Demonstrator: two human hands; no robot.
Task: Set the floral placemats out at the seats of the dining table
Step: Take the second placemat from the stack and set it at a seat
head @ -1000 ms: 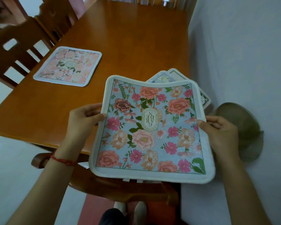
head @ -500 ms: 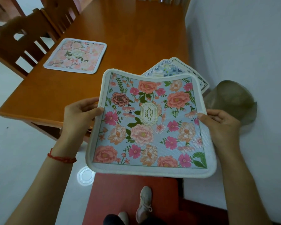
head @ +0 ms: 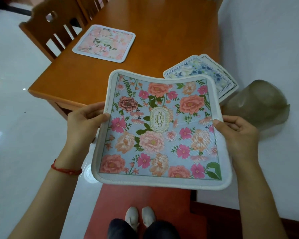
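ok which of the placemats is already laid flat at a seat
The pink floral placemat lying flat by the wooden chair. The light blue one is held in both hands off the table, and the blue-and-white ones overlap near the wall.

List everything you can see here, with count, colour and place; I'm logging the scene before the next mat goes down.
Held placemat: 1, light blue with pink and peach flowers, in the air off the table's near end.
Pink placemat: 1, on the table by the chair.
Blue-and-white placemats: 2 overlapping, table's right edge.
Dining table: 1, orange-brown wood.
Chair: 1 clearly, brown, left side.
Green-grey object: 1, by the wall.
Left hand: grips the mat's left edge, red wrist cord.
Right hand: grips the right edge.
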